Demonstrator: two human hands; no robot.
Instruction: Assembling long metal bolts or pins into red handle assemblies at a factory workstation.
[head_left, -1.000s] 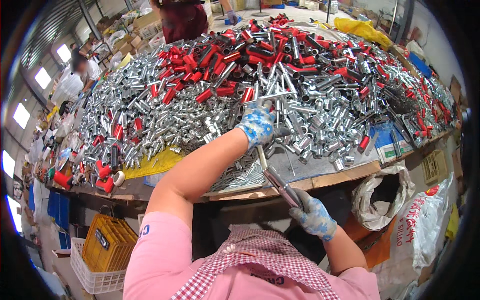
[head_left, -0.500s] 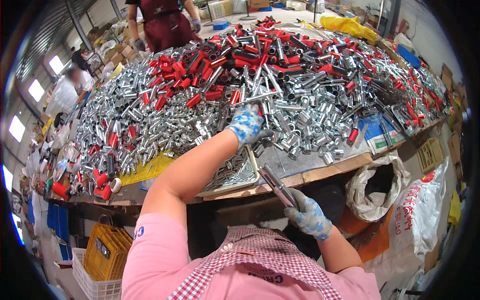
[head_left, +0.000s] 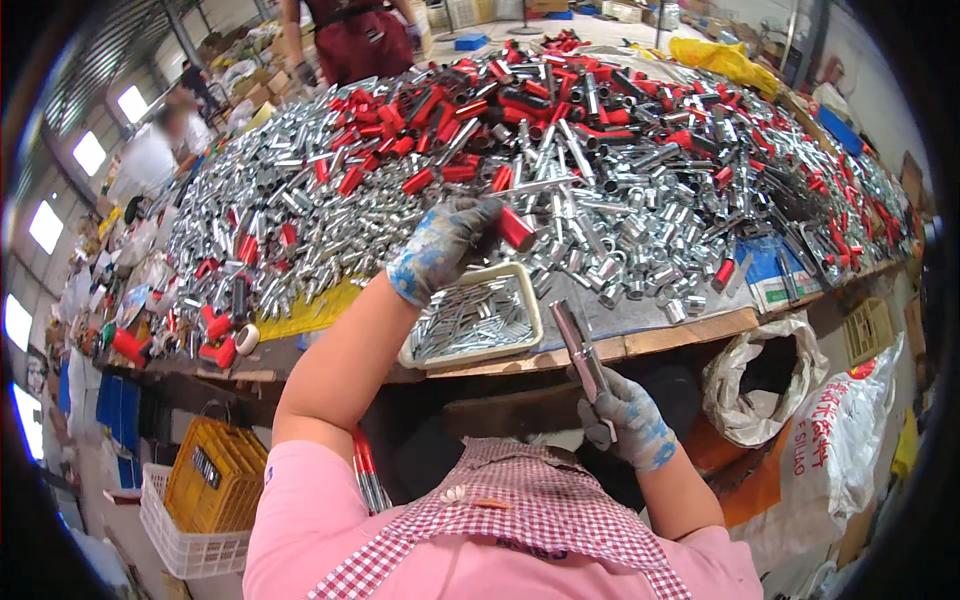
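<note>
Beyond the near tray, my left hand pinched a red tube; my right hand clasped metal pieces low, leaving their tops clear.

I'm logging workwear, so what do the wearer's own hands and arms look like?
The left hand and right hand wear whitish gloves with blue blotchy patterning, greyer toward the fingers. The forearms are bare below short pink sleeves.
</note>
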